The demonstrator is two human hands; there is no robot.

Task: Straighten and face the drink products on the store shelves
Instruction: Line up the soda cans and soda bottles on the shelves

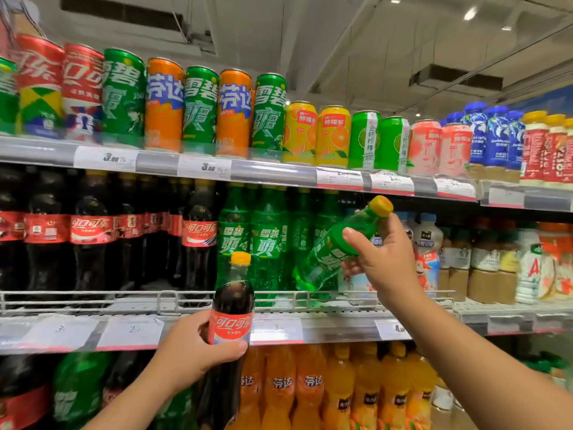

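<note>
Bottles fill both hands. Left hand (198, 349) wraps a cola bottle (231, 321) upright below the middle shelf (338, 328), label outward, probably waiting for a slot. Right hand (383, 259) grips a green bottle (328, 252) near its neck, tilted, base at the green row, likely going back in. Its base contact and the far-right labels are unclear.

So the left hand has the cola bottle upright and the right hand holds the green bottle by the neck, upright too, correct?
Not quite. In the head view the left hand does hold the cola bottle upright, and the right hand grips the green bottle near the neck, but that bottle is tilted, cap up to the right.
</note>
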